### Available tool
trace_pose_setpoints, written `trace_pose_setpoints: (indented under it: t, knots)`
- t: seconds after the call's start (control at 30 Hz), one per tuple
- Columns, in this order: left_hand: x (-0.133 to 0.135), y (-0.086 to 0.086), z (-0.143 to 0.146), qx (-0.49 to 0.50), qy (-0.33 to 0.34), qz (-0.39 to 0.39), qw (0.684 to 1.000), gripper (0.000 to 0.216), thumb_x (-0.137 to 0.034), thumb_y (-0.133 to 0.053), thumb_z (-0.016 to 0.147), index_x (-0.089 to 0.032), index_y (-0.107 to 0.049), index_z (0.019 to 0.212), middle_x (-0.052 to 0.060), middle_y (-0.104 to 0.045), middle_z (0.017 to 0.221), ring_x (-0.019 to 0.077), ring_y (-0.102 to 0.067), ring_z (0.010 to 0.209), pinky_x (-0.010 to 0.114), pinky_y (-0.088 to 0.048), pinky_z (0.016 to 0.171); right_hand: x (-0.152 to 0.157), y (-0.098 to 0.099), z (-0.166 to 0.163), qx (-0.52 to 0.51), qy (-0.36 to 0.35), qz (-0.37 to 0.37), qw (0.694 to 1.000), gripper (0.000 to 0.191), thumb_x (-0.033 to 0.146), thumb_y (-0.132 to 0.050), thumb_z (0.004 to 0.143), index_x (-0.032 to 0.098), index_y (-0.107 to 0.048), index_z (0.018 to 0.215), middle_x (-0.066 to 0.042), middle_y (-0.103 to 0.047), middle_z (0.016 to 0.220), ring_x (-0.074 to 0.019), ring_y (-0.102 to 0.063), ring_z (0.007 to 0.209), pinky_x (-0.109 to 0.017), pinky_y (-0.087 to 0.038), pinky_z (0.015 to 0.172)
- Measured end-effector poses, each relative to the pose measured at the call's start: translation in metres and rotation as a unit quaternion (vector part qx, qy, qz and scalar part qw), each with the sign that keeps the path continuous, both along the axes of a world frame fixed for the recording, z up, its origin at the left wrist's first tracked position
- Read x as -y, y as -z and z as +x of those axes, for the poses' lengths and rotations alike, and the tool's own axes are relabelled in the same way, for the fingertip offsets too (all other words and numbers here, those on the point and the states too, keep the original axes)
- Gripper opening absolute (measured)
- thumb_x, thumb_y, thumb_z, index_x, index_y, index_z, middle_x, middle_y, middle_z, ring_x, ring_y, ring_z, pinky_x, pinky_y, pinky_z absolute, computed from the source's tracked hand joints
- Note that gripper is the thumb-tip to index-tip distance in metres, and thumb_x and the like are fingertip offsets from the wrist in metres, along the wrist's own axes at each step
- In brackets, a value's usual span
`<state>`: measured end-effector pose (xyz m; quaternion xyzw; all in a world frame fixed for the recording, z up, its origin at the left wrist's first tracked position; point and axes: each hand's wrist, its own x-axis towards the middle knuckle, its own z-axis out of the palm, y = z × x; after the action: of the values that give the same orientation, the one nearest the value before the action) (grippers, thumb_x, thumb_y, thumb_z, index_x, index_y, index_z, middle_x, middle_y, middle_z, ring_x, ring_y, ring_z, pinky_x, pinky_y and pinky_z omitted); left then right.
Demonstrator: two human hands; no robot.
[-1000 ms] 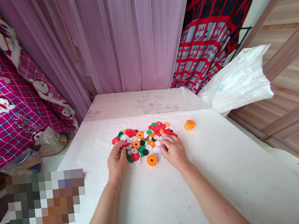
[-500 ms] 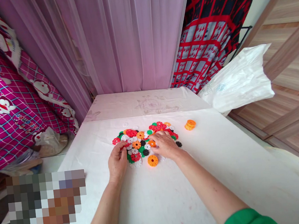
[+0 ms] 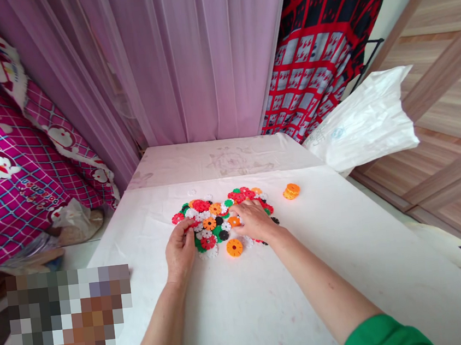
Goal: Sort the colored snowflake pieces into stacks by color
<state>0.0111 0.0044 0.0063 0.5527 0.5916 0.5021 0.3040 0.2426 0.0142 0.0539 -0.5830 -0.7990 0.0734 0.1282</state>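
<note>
A spread of notched plastic snowflake discs in red, white, green, black and orange (image 3: 209, 223) lies on the white table. At the left edge of this pile rests my left hand (image 3: 180, 250), its fingers loosely bent, thumb and forefinger apart, with nothing visible held. My right hand (image 3: 256, 220) reaches over the pile's right side. Its fingers and thumb close around an orange snowflake disc (image 3: 234, 221), and the palm hides some pieces beneath. Just in front of the pile, a separate orange disc (image 3: 234, 248) lies flat. Off to the right sits a small stack of orange discs (image 3: 291, 191).
The white-covered table (image 3: 237, 314) meets a flowered cloth surface (image 3: 196, 159) at its far end. Behind hangs a purple curtain (image 3: 186, 62). A white bag (image 3: 367, 122) stands by the right far corner. Pink patterned bedding (image 3: 33, 138) is at the left.
The view has shifted very slightly. My right hand has moved a touch, uncovering a few pieces under its wrist; my left hand stays at the pile's edge.
</note>
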Motion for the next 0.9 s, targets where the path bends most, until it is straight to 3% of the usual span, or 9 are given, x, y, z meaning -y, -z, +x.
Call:
trace_pose_setpoints:
  t: [0.2, 0.57, 0.7, 0.9]
  knots:
    - [0.000, 0.000, 0.001, 0.003, -0.006, 0.005, 1.000, 0.030, -0.036, -0.051, 0.083, -0.022, -0.069, 0.102, 0.007, -0.070, 0.117, 0.0227, -0.062, 0.112, 0.041, -0.045, 0.104, -0.006, 0.007, 0.000, -0.029, 0.026, -0.033, 0.999, 0.050, 0.020, -0.070, 0.067, 0.020, -0.057, 0.115, -0.005, -0.068, 0.103, -0.0248, -0.054, 0.100, -0.038, -0.034, 0.092]
    - [0.000, -0.001, 0.001, 0.003, -0.007, 0.001, 1.000, 0.029, -0.035, -0.052, 0.083, -0.022, -0.069, 0.102, 0.006, -0.070, 0.117, 0.0227, -0.062, 0.114, 0.040, -0.046, 0.102, 0.005, 0.013, 0.008, -0.163, 0.082, 0.079, 0.980, 0.056, 0.021, -0.069, 0.066, 0.019, -0.053, 0.119, -0.004, -0.068, 0.098, -0.0236, -0.059, 0.100, -0.040, -0.039, 0.094]
    - [0.000, 0.001, 0.001, 0.001, -0.005, 0.004, 1.000, 0.029, -0.036, -0.051, 0.083, -0.022, -0.069, 0.101, 0.006, -0.070, 0.117, 0.0222, -0.062, 0.114, 0.039, -0.046, 0.102, 0.027, 0.009, 0.007, -0.194, 0.041, 0.097, 0.975, 0.060, 0.020, -0.068, 0.066, 0.023, -0.050, 0.123, -0.002, -0.068, 0.098, -0.0231, -0.059, 0.102, -0.041, -0.039, 0.096]
    - [0.000, -0.002, 0.002, -0.009, -0.008, 0.005, 1.000, 0.028, -0.035, -0.051, 0.082, -0.022, -0.069, 0.100, 0.006, -0.071, 0.114, 0.0220, -0.063, 0.110, 0.039, -0.048, 0.100, 0.060, -0.003, -0.008, -0.161, -0.007, 0.044, 0.986, 0.064, 0.019, -0.068, 0.065, 0.023, -0.048, 0.125, -0.001, -0.066, 0.097, -0.0224, -0.058, 0.098, -0.041, -0.036, 0.097]
